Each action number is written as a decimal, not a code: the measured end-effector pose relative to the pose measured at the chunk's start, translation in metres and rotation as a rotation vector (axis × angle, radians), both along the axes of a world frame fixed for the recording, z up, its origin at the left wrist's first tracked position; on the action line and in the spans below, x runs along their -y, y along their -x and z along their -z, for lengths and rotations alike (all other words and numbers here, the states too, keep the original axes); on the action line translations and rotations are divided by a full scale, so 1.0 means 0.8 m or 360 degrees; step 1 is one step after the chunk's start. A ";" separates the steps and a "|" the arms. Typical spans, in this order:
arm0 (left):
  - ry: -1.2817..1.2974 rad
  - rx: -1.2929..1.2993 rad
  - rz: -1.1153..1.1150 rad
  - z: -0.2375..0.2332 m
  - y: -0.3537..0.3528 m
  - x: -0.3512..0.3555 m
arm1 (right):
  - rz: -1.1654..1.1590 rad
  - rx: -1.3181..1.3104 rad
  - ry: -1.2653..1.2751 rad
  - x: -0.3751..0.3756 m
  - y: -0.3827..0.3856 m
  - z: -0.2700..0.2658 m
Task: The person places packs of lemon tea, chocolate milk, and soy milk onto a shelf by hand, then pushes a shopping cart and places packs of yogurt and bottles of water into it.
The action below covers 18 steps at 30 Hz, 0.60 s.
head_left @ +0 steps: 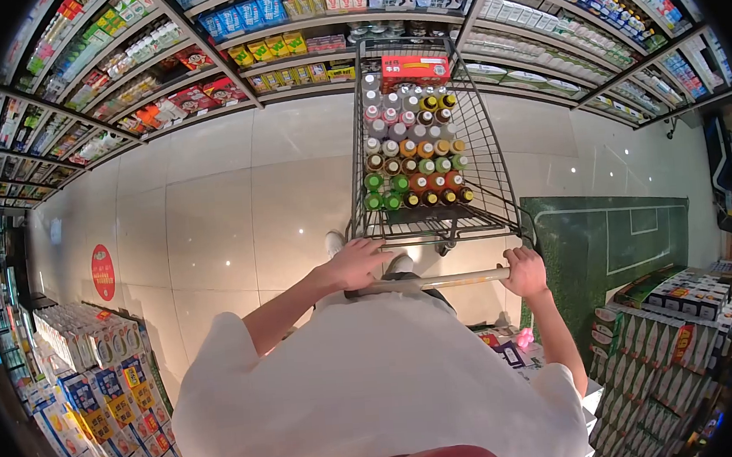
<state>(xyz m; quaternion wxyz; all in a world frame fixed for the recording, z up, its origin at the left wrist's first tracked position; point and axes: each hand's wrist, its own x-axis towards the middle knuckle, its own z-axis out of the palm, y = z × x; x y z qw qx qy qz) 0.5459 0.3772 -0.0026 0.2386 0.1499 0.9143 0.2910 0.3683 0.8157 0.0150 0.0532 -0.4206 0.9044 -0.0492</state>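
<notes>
The right grip [526, 271] clamps the handle [446, 281]; the left grip [353, 264], fingers extended, is near its other end, contact unclear. Ahead of both, the cart [476, 231] holds bottles [409, 149]. Seemingly steering; an even push calls for both.

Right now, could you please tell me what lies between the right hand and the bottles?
The cart's near wire end lies between the right hand and the bottles, as the head view shows.
</notes>
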 end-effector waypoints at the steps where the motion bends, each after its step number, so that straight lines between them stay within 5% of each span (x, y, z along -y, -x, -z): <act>1: 0.0011 0.0005 -0.0032 0.002 -0.005 0.000 | -0.0006 -0.0017 0.0016 0.005 0.004 -0.001; 12: -0.0013 0.0053 -0.0313 0.000 -0.046 -0.005 | -0.0160 -0.0226 0.0248 0.054 0.049 0.007; 13: -0.0005 -0.0004 -0.0331 0.003 -0.044 -0.065 | -0.0180 -0.0261 0.0296 0.000 0.058 0.012; 18: -0.0005 -0.0133 -0.0458 0.016 -0.063 -0.031 | -0.0114 -0.0393 0.0375 0.071 0.074 0.013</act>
